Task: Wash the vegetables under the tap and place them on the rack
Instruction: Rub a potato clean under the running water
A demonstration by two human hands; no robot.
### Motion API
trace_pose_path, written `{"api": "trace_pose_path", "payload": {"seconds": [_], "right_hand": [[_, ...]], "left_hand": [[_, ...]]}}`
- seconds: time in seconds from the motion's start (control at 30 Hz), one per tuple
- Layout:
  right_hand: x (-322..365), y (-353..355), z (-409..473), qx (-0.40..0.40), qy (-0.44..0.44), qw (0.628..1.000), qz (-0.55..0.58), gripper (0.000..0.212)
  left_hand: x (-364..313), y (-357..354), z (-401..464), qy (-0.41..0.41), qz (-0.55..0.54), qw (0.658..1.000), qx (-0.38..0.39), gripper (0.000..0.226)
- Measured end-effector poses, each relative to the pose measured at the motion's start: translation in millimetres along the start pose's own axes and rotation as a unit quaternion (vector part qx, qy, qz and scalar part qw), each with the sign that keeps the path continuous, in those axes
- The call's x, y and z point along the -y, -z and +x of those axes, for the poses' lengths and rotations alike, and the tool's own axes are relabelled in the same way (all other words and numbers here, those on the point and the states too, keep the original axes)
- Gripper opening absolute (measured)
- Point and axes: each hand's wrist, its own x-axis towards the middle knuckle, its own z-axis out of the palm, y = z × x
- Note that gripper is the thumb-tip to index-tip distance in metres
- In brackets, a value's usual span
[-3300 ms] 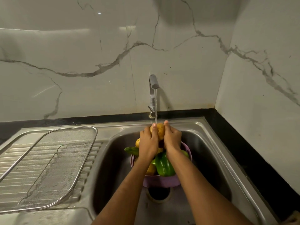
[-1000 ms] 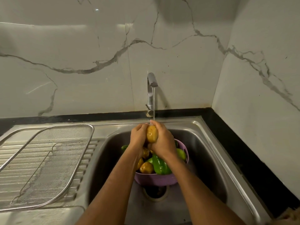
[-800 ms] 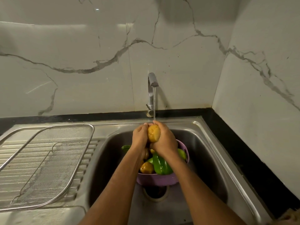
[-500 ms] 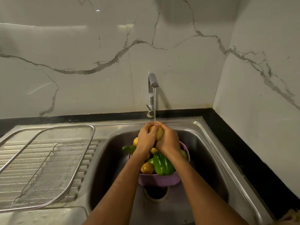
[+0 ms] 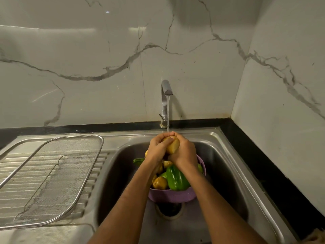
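Mesh rack (image 5: 52,175) lies on the drainboard at far left, nothing on it; well apart from the hands. Sink basin (image 5: 226,173) to its right holds a purple bowl (image 5: 173,195) over the drain, filled with a green pepper (image 5: 176,178), other potatoes (image 5: 159,183) and more greens.

Risks, as judged: the potato (image 5: 173,147) is wet and rounded, so a loose hold could let it slip into the basin or knock the bowl; the carry left to the rack crosses the sink edge, where a drop is likeliest.

Left hand (image 5: 157,149) wraps the potato's left side, thumb across its top. Right hand (image 5: 185,153) curls round its right side. Potato sits between both palms, above the bowl, directly under the stream from the tap (image 5: 166,95).
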Motion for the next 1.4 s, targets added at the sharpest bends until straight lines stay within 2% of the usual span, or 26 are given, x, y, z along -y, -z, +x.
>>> {"api": "trace_pose_path", "payload": {"seconds": [0.13, 0.2, 0.27, 0.33, 0.47, 0.57, 0.7, 0.83, 0.97, 1.13, 1.2, 1.4], "right_hand": [[1.0, -5.9, -3.1, 0.002, 0.023, 1.000, -0.019, 0.064], [1.7, -7.4, -4.8, 0.006, 0.019, 0.999, -0.028, 0.065], [3.3, -7.3, -6.5, 0.012, 0.014, 1.000, -0.018, 0.057], [4.7, -6.3, -7.0, 0.013, 0.020, 1.000, -0.011, 0.053], [3.8, 2.1, -3.1, 0.011, -0.006, 1.000, -0.018, 0.074], [3.2, 12.7, -1.6, 0.025, -0.030, 0.999, -0.008, 0.084], [4.7, 11.2, -3.0, 0.035, -0.033, 0.999, 0.001, 0.085], [4.2, -0.2, -6.4, -0.001, -0.004, 1.000, -0.010, 0.070], [6.1, -9.8, -9.3, -0.023, 0.017, 0.999, -0.024, 0.064], [7.3, -11.5, -9.9, -0.021, 0.025, 0.999, -0.035, 0.056], [7.0, -9.2, -8.5, -0.014, 0.019, 0.999, -0.028, 0.063], [6.4, 10.8, -3.3, 0.029, -0.021, 0.999, 0.023, 0.079]], "left_hand": [[3.6, -3.8, -1.8, -0.029, -0.008, 0.997, -0.064, 0.011], [6.1, -3.0, -1.7, -0.025, -0.009, 0.996, -0.080, 0.016], [5.3, -0.2, -1.8, -0.005, -0.006, 0.997, -0.082, 0.024], [1.5, 3.2, -1.8, 0.021, -0.010, 0.998, -0.059, 0.028], [-7.5, 6.5, -3.9, 0.036, -0.053, 0.997, 0.030, 0.023], [-9.9, 9.0, -3.9, 0.041, -0.084, 0.993, 0.076, 0.030], [-11.8, 15.1, -4.4, 0.044, -0.100, 0.989, 0.098, 0.037], [-11.3, 10.8, -7.1, 0.012, -0.041, 0.998, 0.043, 0.037], [-6.8, 5.5, -6.4, -0.034, 0.015, 0.999, -0.030, 0.028], [-3.0, 6.1, -5.1, -0.043, 0.023, 0.997, -0.052, 0.033], [-4.9, 7.1, -4.3, -0.027, 0.025, 0.999, -0.033, 0.032], [-16.9, 15.9, -6.7, 0.024, -0.030, 0.995, 0.096, 0.037]]}}
